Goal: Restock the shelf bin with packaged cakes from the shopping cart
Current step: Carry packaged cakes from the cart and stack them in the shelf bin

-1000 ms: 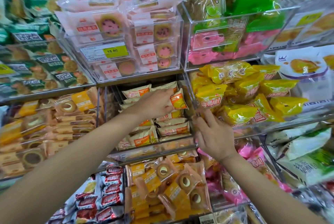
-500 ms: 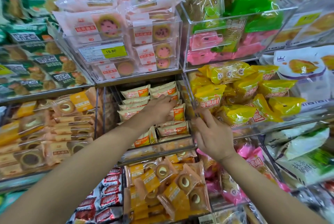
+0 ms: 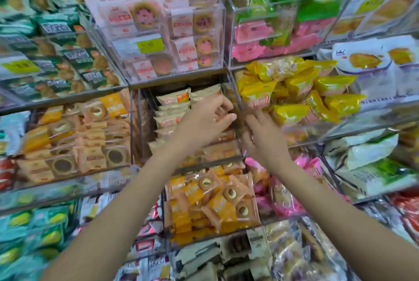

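Nearest, the right hand (image 3: 264, 139) is seen at the front edge of the clear shelf bin (image 3: 210, 159) with its fingers fairly straight and nothing held. Further in, the left hand (image 3: 205, 122) is laid on the packaged cakes (image 3: 173, 108) piled in that bin, though it cannot be told if one is pinched. The packs are judged light, soft and slippery, best held by their sealed ends, and no writing can be read.
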A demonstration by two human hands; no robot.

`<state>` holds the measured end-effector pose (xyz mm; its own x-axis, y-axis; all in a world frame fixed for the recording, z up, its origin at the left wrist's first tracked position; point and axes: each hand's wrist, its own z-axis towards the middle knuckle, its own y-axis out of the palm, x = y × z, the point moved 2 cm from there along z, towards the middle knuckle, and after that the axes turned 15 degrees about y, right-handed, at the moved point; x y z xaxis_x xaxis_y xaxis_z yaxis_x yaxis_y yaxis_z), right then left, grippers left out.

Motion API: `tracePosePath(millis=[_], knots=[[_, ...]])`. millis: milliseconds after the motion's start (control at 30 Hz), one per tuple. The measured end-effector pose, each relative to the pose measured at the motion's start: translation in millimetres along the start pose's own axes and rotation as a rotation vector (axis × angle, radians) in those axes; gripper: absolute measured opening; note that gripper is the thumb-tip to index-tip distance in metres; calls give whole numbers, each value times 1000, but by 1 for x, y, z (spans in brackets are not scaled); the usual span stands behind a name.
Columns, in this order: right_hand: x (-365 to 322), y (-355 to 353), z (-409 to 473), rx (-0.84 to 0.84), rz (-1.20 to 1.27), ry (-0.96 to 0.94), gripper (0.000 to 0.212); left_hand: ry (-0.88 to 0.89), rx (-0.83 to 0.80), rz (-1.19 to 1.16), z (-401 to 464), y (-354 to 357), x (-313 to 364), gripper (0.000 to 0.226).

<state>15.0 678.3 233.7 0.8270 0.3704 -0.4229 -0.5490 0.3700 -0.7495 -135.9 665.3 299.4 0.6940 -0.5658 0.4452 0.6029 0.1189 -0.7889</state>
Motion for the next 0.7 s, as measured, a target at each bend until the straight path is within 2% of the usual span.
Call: tracePosePath(millis=[67,133,200,267,367,533,700], knots=[[-5,-17,-19,71,109,30,28,50,151,-165,-32,-1,37,4],[-1,-36,-54,64,238,77,27,1,267,-356,-66,13,67,13],[14,-51,-102,-28,336,181,24,-115,252,-513,-100,49,89,14],[38,-63,-160,-150,414,378,23,-223,64,-578,-133,101,106,11],[86,-75,-254,-342,487,767,20,-365,-291,-662,-183,183,124,20],[159,-101,-413,-674,388,1311,13,-415,-714,-608,-246,279,150,13],[208,-156,-524,-735,262,1517,16,-465,-994,-572,-251,338,190,11]])
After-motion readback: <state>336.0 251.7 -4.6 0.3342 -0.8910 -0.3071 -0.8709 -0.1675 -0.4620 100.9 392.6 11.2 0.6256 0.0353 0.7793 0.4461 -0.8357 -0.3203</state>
